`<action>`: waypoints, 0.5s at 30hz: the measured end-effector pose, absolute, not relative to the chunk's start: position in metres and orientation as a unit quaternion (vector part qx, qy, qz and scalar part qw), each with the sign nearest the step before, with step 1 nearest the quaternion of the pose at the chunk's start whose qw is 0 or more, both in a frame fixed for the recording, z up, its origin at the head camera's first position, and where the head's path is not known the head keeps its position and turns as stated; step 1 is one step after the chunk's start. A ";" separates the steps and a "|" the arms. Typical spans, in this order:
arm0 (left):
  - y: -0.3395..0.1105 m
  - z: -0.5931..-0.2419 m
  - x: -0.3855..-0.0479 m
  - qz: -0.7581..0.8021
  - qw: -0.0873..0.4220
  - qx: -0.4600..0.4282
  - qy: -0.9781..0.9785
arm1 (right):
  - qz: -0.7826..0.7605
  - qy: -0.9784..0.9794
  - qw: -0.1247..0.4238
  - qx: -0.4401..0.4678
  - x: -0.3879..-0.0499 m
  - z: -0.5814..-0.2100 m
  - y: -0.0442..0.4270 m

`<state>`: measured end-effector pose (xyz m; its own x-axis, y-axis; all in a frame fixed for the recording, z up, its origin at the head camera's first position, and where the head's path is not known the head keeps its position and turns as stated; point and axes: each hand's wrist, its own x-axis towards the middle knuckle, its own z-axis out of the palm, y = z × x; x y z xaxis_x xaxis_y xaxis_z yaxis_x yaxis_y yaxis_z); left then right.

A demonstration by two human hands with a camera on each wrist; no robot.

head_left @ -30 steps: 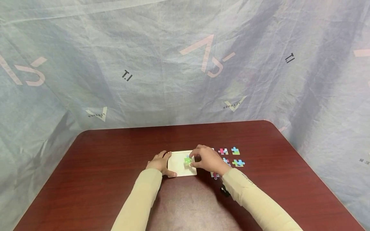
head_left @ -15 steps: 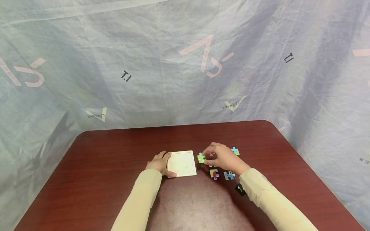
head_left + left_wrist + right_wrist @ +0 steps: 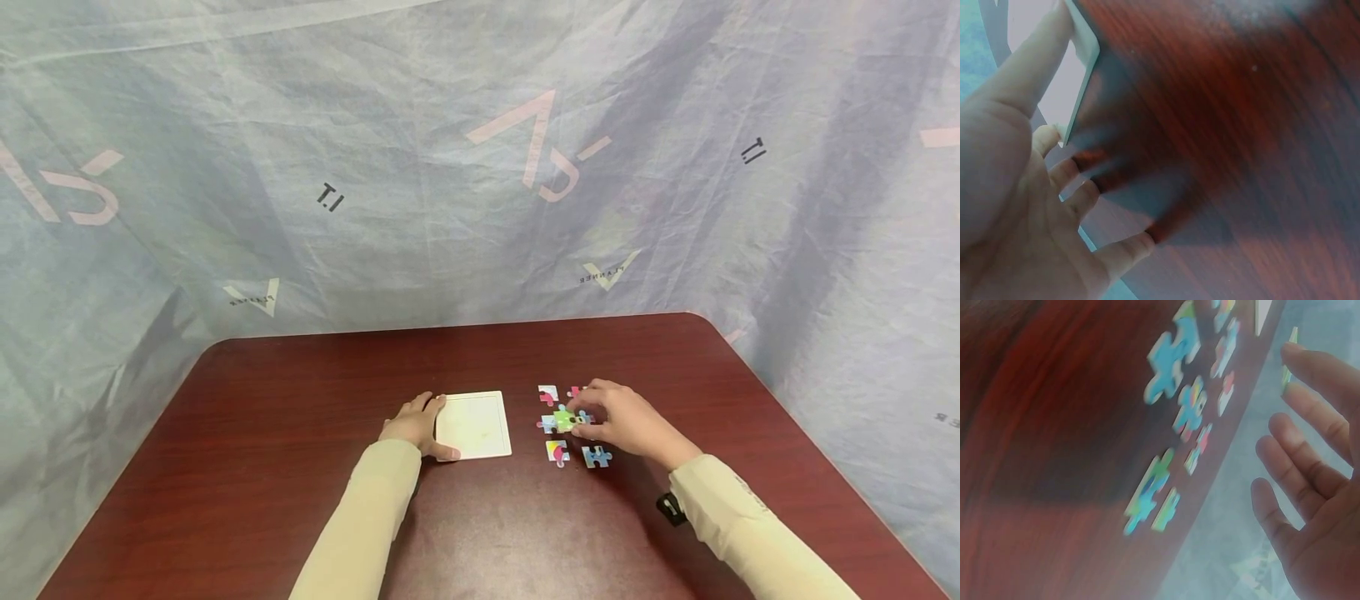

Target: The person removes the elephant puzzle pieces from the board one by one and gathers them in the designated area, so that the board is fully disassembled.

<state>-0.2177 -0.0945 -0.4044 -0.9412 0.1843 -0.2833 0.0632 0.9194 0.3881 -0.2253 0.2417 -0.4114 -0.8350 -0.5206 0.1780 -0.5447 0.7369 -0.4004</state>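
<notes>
My left hand [image 3: 408, 427] rests at the left side of a shallow, pale square tray [image 3: 472, 427]. Its thumb lies over the near edge and a fingertip touches the far corner; in the left wrist view the other fingers reach down to the table. My right hand [image 3: 633, 423] pinches a green jigsaw piece [image 3: 562, 419] between thumb and forefinger, above other pieces. That piece shows almost edge-on in the right wrist view. Beneath and around it lie several loose jigsaw pieces [image 3: 597, 456], some partly hidden by the hand.
A dark red wooden table [image 3: 300, 417] carries everything. Pieces lie in loose rows to the right of the tray, including one with blue and green [image 3: 1147, 494]. A grey printed cloth [image 3: 420, 208] hangs behind the table.
My right hand has carried the green piece from over the tray to the right, above the loose pieces. My left hand has stayed at the tray.
</notes>
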 end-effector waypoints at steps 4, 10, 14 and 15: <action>-0.094 -0.405 -0.218 0.193 0.159 0.063 0.966 | 0.225 -0.936 0.021 0.269 -0.221 -0.413 0.253; -0.095 -0.405 -0.218 0.194 0.155 0.060 0.967 | 0.231 -0.939 0.013 0.255 -0.216 -0.415 0.265; -0.094 -0.404 -0.217 0.196 0.156 0.060 0.966 | 0.236 -0.939 0.016 0.250 -0.212 -0.418 0.273; -0.095 -0.405 -0.217 0.198 0.157 0.060 0.966 | 0.237 -0.939 0.017 0.249 -0.212 -0.419 0.275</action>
<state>-0.2171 -0.0946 -0.4047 -0.9435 0.1789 -0.2788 0.0548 0.9144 0.4011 -0.2116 0.2751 -0.4193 -0.8759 -0.4589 0.1492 -0.4746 0.7637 -0.4375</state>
